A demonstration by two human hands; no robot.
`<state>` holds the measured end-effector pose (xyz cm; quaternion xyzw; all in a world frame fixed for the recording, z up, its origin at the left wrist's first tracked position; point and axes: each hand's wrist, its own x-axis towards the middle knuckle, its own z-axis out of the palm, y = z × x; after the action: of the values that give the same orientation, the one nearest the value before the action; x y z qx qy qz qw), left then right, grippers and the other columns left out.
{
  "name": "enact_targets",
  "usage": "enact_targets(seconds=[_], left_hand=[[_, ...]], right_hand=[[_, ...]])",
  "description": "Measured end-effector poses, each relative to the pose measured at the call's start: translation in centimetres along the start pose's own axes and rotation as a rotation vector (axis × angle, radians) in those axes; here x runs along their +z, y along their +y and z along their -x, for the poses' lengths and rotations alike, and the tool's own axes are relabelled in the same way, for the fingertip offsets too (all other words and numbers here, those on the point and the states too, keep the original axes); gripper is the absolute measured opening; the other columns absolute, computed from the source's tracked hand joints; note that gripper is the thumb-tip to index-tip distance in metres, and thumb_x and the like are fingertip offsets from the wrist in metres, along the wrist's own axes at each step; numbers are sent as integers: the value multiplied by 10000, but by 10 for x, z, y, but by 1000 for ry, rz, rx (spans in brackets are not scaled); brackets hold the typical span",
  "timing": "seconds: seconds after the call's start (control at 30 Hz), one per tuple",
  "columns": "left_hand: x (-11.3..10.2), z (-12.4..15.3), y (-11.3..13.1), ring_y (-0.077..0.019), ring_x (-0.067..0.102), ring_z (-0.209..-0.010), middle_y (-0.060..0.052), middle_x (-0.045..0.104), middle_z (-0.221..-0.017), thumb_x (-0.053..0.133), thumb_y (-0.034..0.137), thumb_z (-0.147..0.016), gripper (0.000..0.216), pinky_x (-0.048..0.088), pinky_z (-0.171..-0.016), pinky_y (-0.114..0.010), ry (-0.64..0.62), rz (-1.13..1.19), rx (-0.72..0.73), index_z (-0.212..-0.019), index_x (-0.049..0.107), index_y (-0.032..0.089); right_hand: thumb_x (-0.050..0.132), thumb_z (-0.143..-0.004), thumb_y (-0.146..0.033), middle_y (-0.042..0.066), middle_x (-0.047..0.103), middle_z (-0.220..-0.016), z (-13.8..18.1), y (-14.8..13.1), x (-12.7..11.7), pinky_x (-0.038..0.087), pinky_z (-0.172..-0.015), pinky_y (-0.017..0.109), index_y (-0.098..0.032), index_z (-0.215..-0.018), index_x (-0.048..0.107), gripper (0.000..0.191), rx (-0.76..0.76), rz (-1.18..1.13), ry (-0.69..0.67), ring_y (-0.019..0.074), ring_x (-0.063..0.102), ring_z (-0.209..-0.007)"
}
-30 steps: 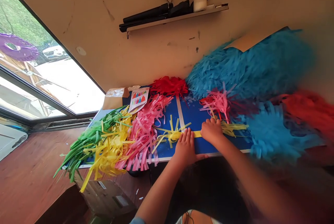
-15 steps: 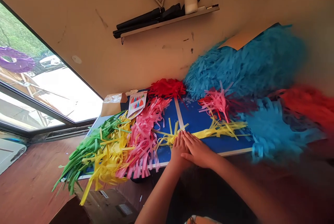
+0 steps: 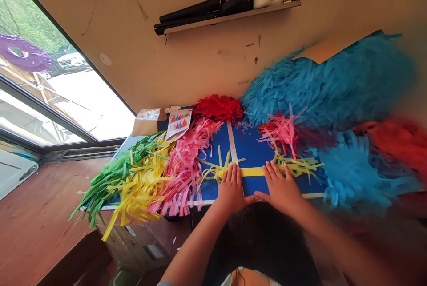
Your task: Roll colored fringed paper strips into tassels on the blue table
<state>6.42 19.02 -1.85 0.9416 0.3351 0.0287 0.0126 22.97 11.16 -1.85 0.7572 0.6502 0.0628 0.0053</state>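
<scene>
Paper strip, thin, flat and yellow, runs between your left hand and right hand, with stringy fringe at each end. Both lie flat, fingers straight, thumbs close. Behind them, bare blue table gives room; its pale front edge is near your wrists. A tan wall stands behind.

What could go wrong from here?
1. The left hand and right hand have fingers over the yellow strip; pulling apart might crease or tear it.
2. Loose yellow strands by the right hand lie close to the pink bunch, so they could snag.
3. The yellow pile overhangs the front edge of the blue table; a bump might drag it off.
</scene>
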Motion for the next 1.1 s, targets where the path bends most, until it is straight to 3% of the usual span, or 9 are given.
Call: enact_targets(seconds=[0.1, 0.2, 0.27, 0.37, 0.43, 0.53, 0.6, 0.9, 1.1], left_hand=[[-3, 1, 1, -314, 173, -1349, -213, 207, -1446, 369, 731, -722, 986, 235, -1074, -447, -17, 14, -20, -1372, 252, 0], [-7, 2, 5, -310, 189, -1346, -203, 229, -1444, 378, 732, -723, 957, 225, -1081, -441, -10, 26, -43, -1353, 310, 16], [-11, 2, 7, -315, 170, -1351, -186, 229, -1451, 382, 706, -746, 880, 211, -1084, -457, 18, 19, -48, -1323, 376, 41], [-17, -2, 9, -334, 168, -1345, -162, 256, -1450, 423, 639, -777, 741, 207, -1072, -502, 69, -16, -44, -1266, 455, 83], [-21, -7, 9, -329, 258, -1307, -158, 340, -1407, 473, 557, -800, 616, 249, -1049, -501, 83, -42, -25, -1223, 488, 110], [-26, -19, 7, -262, 484, -1103, -119, 541, -1178, 499, 386, -844, 332, 405, -916, -414, 52, -61, 75, -1072, 559, 153], [-27, -27, 5, -219, 547, -960, -82, 586, -1006, 466, 286, -873, 188, 454, -803, -354, 23, -66, 153, -962, 578, 164], [-19, -27, -11, -192, 561, -891, -70, 573, -939, 409, 194, -902, 179, 468, -757, -320, -11, -60, 263, -945, 578, 155], [-24, -20, -7, -198, 565, -879, -78, 584, -929, 397, 179, -897, 208, 473, -759, -325, -14, -52, 243, -917, 602, 154]], right_hand=[[415, -832, -539, 194, 407, -1344, -9, -7, -13, 244, -965, 499, -94, -1232, 498, 604, 4, 14, 121, 318, 368, -1210], [448, -853, -280, 124, 579, -1147, -17, -9, -20, 315, -827, 396, -166, -1076, 592, 289, -224, -3, 195, 262, 492, -1003], [446, -831, -167, 87, 628, -929, -21, -7, -20, 310, -744, 354, -167, -900, 626, 193, -344, -11, 194, 218, 515, -848], [433, -822, -114, 66, 603, -784, -21, -4, -15, 289, -716, 336, -156, -770, 613, 192, -393, -23, 192, 189, 496, -754], [418, -827, -104, 65, 594, -774, -21, -2, -12, 280, -728, 332, -151, -759, 608, 207, -399, -35, 196, 185, 486, -750], [403, -833, -111, 66, 586, -771, -20, -1, -11, 267, -715, 326, -147, -754, 602, 218, -370, -60, 196, 188, 480, -752], [400, -848, -134, 70, 584, -786, -20, 0, -10, 263, -697, 322, -146, -767, 602, 218, -335, -85, 191, 189, 481, -761], [477, -847, -243, 12, 592, -852, -20, 19, -11, 298, -739, 291, -221, -762, 621, 169, -162, -263, 90, 157, 501, -827], [454, -838, -224, 22, 588, -877, -20, 22, -14, 296, -763, 311, -206, -777, 606, 164, -141, -289, 26, 176, 489, -864]])
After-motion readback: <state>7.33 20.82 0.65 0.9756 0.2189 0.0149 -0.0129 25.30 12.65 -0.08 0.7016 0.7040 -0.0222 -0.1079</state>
